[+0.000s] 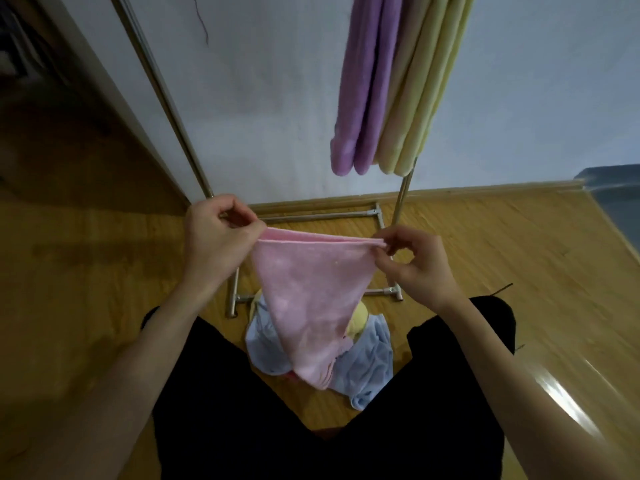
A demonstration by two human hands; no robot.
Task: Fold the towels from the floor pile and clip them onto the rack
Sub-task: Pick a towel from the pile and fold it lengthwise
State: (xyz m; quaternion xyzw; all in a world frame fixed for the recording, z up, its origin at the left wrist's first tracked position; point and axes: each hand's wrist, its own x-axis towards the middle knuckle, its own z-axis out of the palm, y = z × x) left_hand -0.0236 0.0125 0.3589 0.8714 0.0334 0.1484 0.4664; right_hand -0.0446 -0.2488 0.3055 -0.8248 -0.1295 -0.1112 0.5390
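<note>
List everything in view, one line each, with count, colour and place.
pink towel: one, pink, held up by its top corners, hanging to a point above the pile
floor pile: one heap, light blue and yellow towels, on the floor between the legs
purple towels: two folds, purple, hanging at top
yellow towels: several folds, pale yellow, hanging right of the purple
rack: one, metal, against the wall
floor: wood, brown
left hand: fingers pinch the towel's left corner
right hand: fingers pinch its right corner

rack [401, 199] top cut off, floor pile [367, 368] partly hidden
</note>
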